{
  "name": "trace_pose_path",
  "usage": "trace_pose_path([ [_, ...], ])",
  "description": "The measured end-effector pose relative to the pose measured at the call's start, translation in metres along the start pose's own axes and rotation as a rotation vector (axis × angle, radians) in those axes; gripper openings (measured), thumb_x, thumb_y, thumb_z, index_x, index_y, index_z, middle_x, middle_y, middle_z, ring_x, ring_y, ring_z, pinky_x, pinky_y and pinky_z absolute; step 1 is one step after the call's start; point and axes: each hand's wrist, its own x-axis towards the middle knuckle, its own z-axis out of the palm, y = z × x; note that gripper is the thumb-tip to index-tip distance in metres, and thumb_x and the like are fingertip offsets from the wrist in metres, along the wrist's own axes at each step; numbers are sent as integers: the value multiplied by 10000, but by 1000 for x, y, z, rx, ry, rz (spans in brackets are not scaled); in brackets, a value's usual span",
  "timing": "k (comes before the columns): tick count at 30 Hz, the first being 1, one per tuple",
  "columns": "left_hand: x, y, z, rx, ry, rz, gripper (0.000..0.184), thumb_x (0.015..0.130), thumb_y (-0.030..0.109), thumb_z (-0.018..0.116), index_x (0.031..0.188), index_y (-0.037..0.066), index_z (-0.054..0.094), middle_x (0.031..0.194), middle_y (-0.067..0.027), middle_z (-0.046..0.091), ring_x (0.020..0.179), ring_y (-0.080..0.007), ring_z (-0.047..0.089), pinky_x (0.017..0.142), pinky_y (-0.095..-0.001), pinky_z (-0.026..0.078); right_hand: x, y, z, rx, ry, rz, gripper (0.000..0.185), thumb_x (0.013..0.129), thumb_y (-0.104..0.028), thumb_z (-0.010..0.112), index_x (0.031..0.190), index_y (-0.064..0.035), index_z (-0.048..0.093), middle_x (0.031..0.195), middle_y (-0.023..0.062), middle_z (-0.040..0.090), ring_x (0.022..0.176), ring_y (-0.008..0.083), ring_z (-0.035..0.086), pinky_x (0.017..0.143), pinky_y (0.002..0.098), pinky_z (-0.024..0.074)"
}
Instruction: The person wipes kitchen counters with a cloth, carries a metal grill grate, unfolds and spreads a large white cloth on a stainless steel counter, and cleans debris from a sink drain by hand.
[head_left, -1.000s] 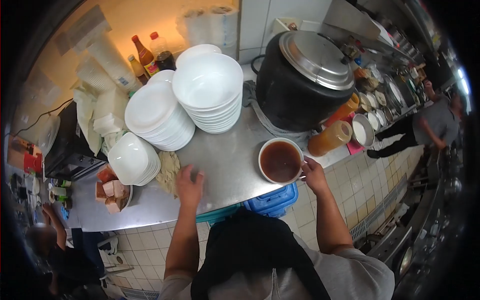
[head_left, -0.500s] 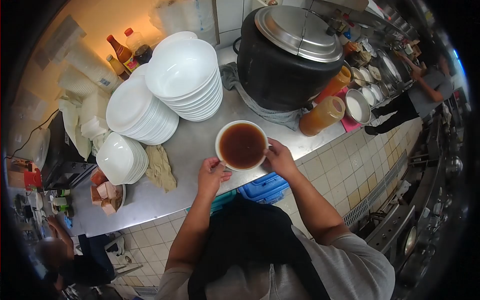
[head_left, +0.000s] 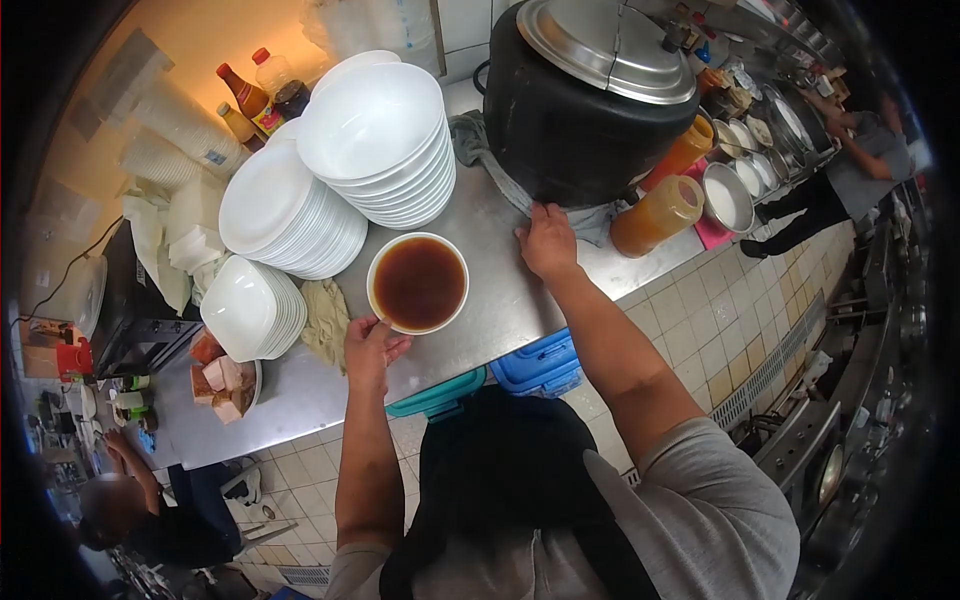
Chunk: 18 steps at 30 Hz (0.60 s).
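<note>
A round white bowl (head_left: 457,310) of dark brown liquid stands on the steel counter. My left hand (head_left: 370,352) is at its near left rim, thumb and fingers closed on the edge. Farther right, my right hand (head_left: 549,243) has its fingers curled on a grey cloth (head_left: 592,224). That cloth lies along the base of a large black soup warmer (head_left: 565,125), whose metal lid is on. The fingertips of the right hand are partly hidden against the cloth.
Stacked white bowls (head_left: 370,130) and plates (head_left: 262,205) stand behind the bowl. A crumpled beige cloth (head_left: 325,322) lies to its left. Squeeze bottles (head_left: 655,215) are right of the warmer. Co-workers (head_left: 865,170) stand at far right and lower left. Blue bins (head_left: 540,362) sit below the counter.
The bowl of brown liquid has slid left along the counter with my left hand. My right hand has left its rim and moved forward and right to the grey cloth.
</note>
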Motion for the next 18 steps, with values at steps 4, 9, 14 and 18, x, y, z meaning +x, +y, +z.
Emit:
trace_pose_path([
  [4,-9,16,-26,-42,57,45,332,884,156,633,1129,16,458,978,-120,582,740,-258,673,605,-298,566,11,8,21,-43,35,15,308,848,-179,623,1098,-2,592,1135,199,584,1097,366,554,948,422,451],
  [9,-23,34,-60,-42,119,155,310,917,186,620,1130,17,472,1002,-109,572,734,-236,672,632,-300,549,-10,4,19,-8,-59,-71,235,848,-125,524,1040,-66,647,1107,175,603,1076,350,577,908,418,485],
  [14,-38,43,-78,-13,64,196,259,933,193,603,1114,36,505,1000,-84,581,758,-212,671,647,-297,544,-47,6,-10,-29,-172,-92,193,835,-105,544,983,-76,665,1056,180,616,1008,352,594,880,421,486],
  [18,-51,42,-86,-9,10,225,227,943,186,585,1112,48,523,1011,-71,587,787,-200,668,664,-293,542,-44,3,-43,283,142,-1,154,830,-114,593,958,-55,654,980,185,614,947,355,591,821,429,479],
])
